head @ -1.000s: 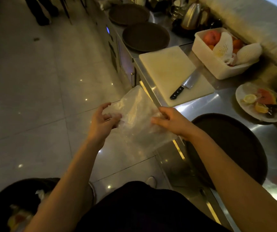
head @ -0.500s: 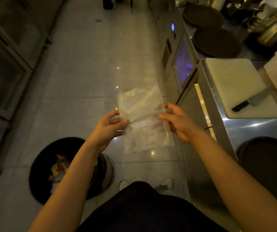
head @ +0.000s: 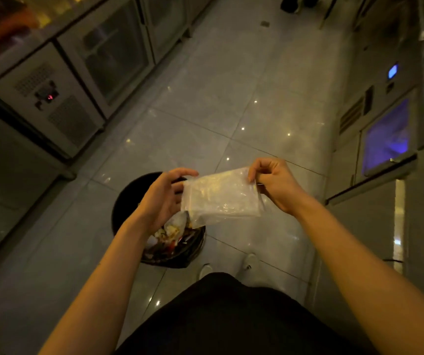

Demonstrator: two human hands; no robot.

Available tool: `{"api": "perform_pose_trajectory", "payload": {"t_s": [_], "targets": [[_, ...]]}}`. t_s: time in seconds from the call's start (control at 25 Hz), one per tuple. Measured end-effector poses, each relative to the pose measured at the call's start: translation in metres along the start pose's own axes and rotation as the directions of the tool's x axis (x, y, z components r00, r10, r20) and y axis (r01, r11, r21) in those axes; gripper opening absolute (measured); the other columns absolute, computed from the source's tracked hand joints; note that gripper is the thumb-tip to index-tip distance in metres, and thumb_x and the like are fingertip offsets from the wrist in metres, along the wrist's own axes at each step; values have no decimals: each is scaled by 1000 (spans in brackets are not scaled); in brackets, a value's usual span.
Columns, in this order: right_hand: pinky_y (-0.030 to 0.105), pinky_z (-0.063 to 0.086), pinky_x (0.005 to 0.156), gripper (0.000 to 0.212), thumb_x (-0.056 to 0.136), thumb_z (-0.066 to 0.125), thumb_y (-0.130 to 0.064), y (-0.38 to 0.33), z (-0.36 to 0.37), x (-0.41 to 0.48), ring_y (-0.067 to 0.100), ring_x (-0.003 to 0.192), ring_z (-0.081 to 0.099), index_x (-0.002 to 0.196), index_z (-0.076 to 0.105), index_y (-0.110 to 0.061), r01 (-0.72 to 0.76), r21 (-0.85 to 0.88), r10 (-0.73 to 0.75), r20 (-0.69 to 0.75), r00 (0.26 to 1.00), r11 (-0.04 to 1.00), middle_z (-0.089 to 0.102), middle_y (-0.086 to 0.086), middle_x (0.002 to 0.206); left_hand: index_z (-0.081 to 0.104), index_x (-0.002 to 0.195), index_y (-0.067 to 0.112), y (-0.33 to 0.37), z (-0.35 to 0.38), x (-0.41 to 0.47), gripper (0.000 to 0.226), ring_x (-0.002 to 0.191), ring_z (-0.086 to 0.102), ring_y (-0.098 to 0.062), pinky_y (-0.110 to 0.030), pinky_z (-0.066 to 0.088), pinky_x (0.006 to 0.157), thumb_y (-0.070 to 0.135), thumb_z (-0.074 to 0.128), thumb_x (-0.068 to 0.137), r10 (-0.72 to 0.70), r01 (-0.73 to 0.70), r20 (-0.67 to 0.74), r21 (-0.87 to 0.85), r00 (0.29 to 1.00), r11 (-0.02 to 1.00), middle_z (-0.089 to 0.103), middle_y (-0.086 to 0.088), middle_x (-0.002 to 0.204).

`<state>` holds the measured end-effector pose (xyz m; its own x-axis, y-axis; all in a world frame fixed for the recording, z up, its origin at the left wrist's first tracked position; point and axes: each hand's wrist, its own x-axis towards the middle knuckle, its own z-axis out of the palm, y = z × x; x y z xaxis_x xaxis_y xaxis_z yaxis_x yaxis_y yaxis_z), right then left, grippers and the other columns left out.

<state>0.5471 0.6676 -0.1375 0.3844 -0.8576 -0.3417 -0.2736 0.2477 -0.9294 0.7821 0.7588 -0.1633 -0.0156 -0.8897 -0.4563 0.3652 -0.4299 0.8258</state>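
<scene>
Head view only, so tell me: where is the plastic bag?

— In the air, stretched sideways between both hands. It is thin, clear and crinkled. Its lower left corner hangs over the rubbish in the black-lined bin on the floor; the rest shows against the tiles to the right of the bin.

How do the hands have it?

— The left hand has its fingers curled round the bag's left edge. The right hand pinches the upper right corner between thumb and bent forefinger. Neither is spread or empty.

Which step is that?

— My reading: the bag is being opened or shaken out over the bin, or is about to be thrown away. Whether anything is inside I cannot tell, as the film catches the light. The next move calls either for parting the two layers at the mouth, or for carrying the bag a little left so that it clears the rim before the fingers let go.

And around it?

— Grey tiled floor, pale shoes below, glass-door coolers along the left, and a steel counter unit with a blue-lit window on the right.

Any writing?

— None readable. I see no print on the bag. The red display on a cooler is too small, and the blue light shows no characters.
</scene>
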Motion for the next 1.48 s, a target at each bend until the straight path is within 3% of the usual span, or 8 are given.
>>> {"api": "perform_pose_trajectory", "payload": {"t_s": [0.28, 0.36, 0.48, 0.56, 0.72, 1.0, 1.24, 1.48], "targets": [[42, 55, 78, 28, 95, 56, -15, 4, 41, 48, 28, 87, 67, 122, 59, -17, -203, 64, 165, 374, 913, 977, 68, 13, 103, 61, 113, 11, -45, -24, -22, 32, 96, 70, -24, -39, 59, 77, 14, 72, 83, 46, -21, -301, 88, 952, 996, 70, -9, 105], [45, 54, 87, 35, 95, 56, -29, 19, 43, 59, 33, 102, 66, 127, 56, -16, -346, 10, 294, 507, 810, 938, 66, 14, 117, 63, 107, 13, -58, -23, -25, 30, 93, 71, -24, -38, 59, 75, 13, 76, 80, 59, -36, -484, 58, 873, 998, 70, -8, 101], [38, 60, 77, 34, 87, 68, -20, 38, 44, 76, 27, 100, 70, 119, 55, -16, -235, -238, 332, 582, 742, 942, 67, 12, 114, 65, 102, 12, -77, -9, -16, 26, 88, 71, -23, -36, 59, 74, 11, 77, 79, 59, -10, -671, 77, 739, 997, 72, -7, 95], [42, 61, 75, 36, 82, 71, -4, 46, 47, 88, 30, 94, 70, 114, 56, -12, -194, -272, 316, 536, 783, 943, 69, 14, 106, 64, 110, 10, -91, 1, -6, 31, 95, 71, -27, -41, 59, 79, 13, 75, 81, -12, -17, -714, -34, 700, 999, 73, -10, 102], [50, 59, 80, 31, 82, 66, 5, 59, 50, 107, 31, 91, 69, 99, 58, -19, -240, -249, 341, 551, 762, 938, 68, 16, 101, 57, 126, 12, -111, 19, 4, 44, 107, 67, -28, -41, 58, 82, 12, 71, 84, -253, 23, -545, -393, 799, 919, 69, -9, 117], [46, 60, 79, 43, 81, 65, 7, 101, 67, 118, 33, 106, 63, 108, 55, -25, -233, -418, 444, 531, 722, 878, 64, 14, 111, 61, 116, 14, -142, 22, 15, 43, 87, 65, -12, -26, 57, 71, 12, 79, 77, -84, 170, -824, 16, 561, 985, 68, 0, 100], [47, 58, 79, 33, 85, 61, 6, 123, 96, 146, 31, 98, 63, 113, 55, -10, -226, -550, 510, 442, 738, 804, 63, 13, 103, 63, 101, 5, -172, -22, 15, 14, 73, 65, -18, -21, 58, 60, 2, 67, 87, -369, 188, -663, -330, 652, 925, 67, -12, 85], [43, 53, 89, 45, 89, 56, -4, 170, 139, 156, 29, 95, 61, 133, 45, -8, -204, -672, 515, 302, 802, 711, 63, 15, 103, 60, 97, 7, -219, -66, 58, 10, 80, 65, -27, -43, 58, 75, 2, 62, 89, -438, 323, -766, -312, 471, 893, 67, -17, 91]]}}
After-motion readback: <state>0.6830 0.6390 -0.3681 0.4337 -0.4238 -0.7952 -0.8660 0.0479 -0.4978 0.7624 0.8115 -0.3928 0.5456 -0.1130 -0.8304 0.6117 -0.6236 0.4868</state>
